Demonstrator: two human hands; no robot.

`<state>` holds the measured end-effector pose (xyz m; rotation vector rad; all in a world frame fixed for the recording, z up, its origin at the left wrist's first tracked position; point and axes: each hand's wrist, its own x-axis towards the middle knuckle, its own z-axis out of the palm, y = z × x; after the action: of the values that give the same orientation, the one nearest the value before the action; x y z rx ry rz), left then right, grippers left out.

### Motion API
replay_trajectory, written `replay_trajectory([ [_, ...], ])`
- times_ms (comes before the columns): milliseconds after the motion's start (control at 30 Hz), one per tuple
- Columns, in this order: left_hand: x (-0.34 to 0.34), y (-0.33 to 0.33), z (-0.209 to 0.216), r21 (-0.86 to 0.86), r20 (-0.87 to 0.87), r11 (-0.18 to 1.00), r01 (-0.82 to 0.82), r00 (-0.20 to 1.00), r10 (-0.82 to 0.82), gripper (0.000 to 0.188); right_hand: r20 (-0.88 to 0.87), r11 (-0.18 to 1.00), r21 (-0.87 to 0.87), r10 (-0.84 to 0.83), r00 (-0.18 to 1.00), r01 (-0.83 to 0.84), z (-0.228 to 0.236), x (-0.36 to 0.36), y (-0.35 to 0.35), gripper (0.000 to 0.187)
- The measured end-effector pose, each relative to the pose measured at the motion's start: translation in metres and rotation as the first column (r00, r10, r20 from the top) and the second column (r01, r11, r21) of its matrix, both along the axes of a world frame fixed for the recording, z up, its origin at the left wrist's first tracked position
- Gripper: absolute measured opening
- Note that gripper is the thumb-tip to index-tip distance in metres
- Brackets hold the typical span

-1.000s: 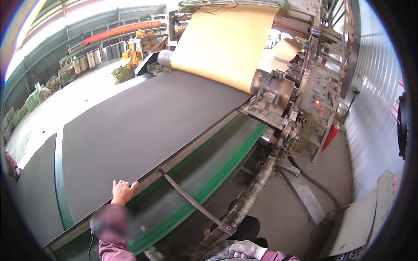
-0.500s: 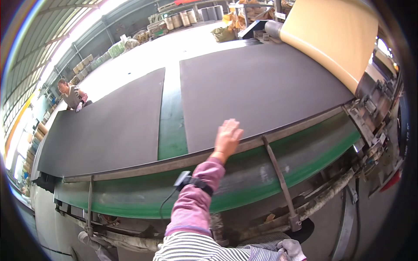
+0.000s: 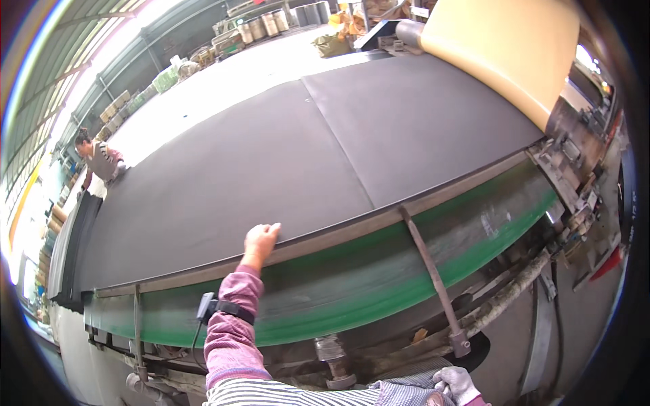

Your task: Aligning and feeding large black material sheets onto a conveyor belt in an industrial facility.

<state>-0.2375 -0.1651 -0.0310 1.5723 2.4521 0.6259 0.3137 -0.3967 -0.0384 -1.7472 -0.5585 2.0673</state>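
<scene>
Two flat dark-grey sheets [image 3: 230,176] run lengthwise toward upper right. Your bare left hand [image 3: 260,243], at one's near edge, and grey-gloved right hand [image 3: 458,383] have curled fingers, grips unclear.

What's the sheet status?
Left hand at near edge of left dark sheet. Right hand, gloved, by the body. Left dark sheet meets right dark sheet. Co-worker at far left.
</scene>
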Motion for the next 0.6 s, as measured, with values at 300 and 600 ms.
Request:
replay_trajectory([
  [300,0.12,0.069,0.006,-0.027,-0.252,0.944,0.328,0.912,-0.324,0.053,0.147,0.899,0.378,0.179,0.973,-0.223,-0.031,0.006,-0.018,0.019],
  [600,-0.009,-0.009,-0.003,0.106,-0.648,0.988,-0.111,0.746,0.153,0.04,0.061,0.992,0.122,-0.046,0.997,0.039,-0.012,0.009,-0.017,0.022],
])
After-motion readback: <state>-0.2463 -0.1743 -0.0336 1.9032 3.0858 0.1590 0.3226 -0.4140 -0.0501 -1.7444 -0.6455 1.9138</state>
